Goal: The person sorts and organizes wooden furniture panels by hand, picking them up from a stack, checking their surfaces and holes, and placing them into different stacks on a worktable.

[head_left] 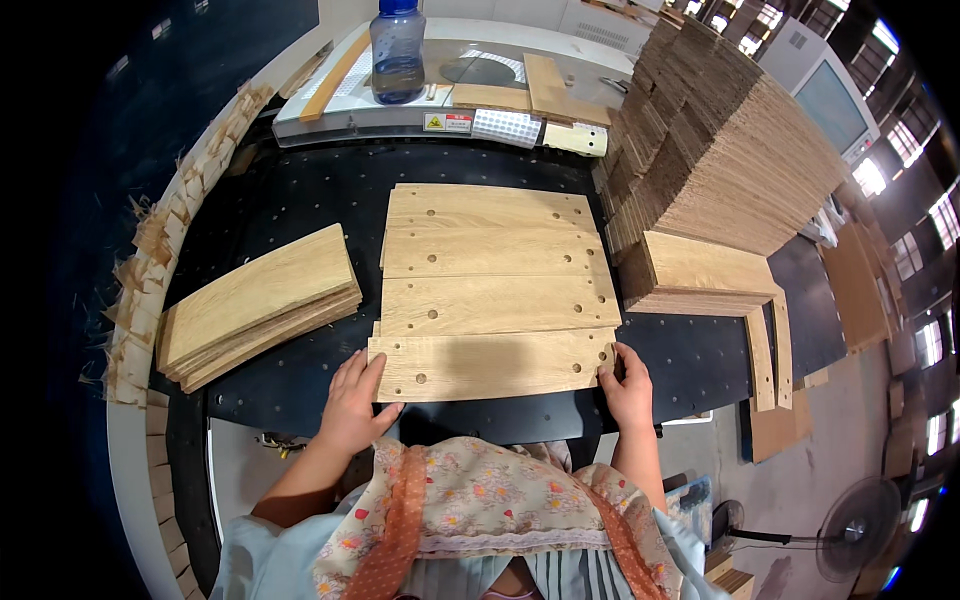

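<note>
On the black worktop (pixel 300 190), at centre, four pale wooden boards (pixel 492 270) with drilled holes, laid side by side in a row running from 12 to 6 o'clock. Nearest board (pixel 490 365) at 6 o'clock of that row, held at both ends: left hand (pixel 355 400) flat on its left end and near edge, fingers (pixel 365 372) spread and resting on top; right hand (pixel 628 385) at its right end, fingers (pixel 615 362) curled narrow around the corner. At 9 o'clock, well apart from the row, a slanted stack of plain boards (pixel 255 305). At 3 o'clock, just beside the row, a low pile of boards (pixel 705 270), and behind it toward 1 o'clock a tall leaning wall of stacked boards (pixel 740 150) crowding the right edge of the row. At 12 o'clock, a grey machine table (pixel 470 75) carrying a blue plastic bottle (pixel 398 50), loose wood offcuts (pixel 545 90) and a long strip of wood (pixel 335 75). On its front edge, a small rectangular warning label (pixel 447 122), yellow triangle at left, red and white at right. Along the curved left rim, from 10 to 8 o'clock, a fringe of splintered wood scraps (pixel 150 260). At 4 o'clock, narrow wood strips (pixel 770 350) hanging over the worktop's edge, a concrete floor (pixel 800 480) below, a standing fan (pixel 850 530) at 5 o'clock. At 2 to 3 o'clock, bright windows (pixel 930 220) of a workshop hall. At the lower edge, a flowered apron (pixel 480 510) with orange straps.
</note>
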`<move>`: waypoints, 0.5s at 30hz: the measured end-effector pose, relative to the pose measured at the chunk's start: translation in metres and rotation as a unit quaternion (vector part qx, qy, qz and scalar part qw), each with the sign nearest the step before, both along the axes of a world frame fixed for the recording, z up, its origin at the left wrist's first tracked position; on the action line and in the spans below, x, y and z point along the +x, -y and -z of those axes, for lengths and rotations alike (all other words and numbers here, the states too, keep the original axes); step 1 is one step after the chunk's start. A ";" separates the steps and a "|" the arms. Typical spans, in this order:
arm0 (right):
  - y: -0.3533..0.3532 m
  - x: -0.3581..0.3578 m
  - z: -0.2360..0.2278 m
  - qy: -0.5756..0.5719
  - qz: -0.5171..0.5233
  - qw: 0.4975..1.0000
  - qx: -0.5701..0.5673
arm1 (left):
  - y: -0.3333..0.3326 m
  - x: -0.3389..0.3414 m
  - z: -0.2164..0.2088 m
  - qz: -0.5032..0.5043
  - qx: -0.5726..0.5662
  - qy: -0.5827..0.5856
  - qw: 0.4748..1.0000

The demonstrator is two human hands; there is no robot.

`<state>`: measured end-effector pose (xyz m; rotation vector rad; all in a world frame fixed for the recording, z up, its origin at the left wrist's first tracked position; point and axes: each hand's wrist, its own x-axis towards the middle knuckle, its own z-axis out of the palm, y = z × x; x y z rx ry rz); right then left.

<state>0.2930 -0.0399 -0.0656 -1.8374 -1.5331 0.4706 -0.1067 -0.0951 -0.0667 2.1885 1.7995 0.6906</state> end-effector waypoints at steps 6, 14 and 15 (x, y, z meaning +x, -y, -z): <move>-0.010 -0.004 -0.002 -0.022 0.019 0.999 -0.013 | -0.005 -0.001 0.001 0.016 -0.015 0.004 1.000; -0.023 0.016 0.014 -0.180 -0.008 0.982 -0.056 | -0.002 -0.042 0.003 -0.111 -0.090 0.283 0.949; -0.024 0.020 0.017 -0.193 -0.010 0.980 -0.054 | -0.008 -0.053 0.010 -0.155 -0.109 0.406 0.894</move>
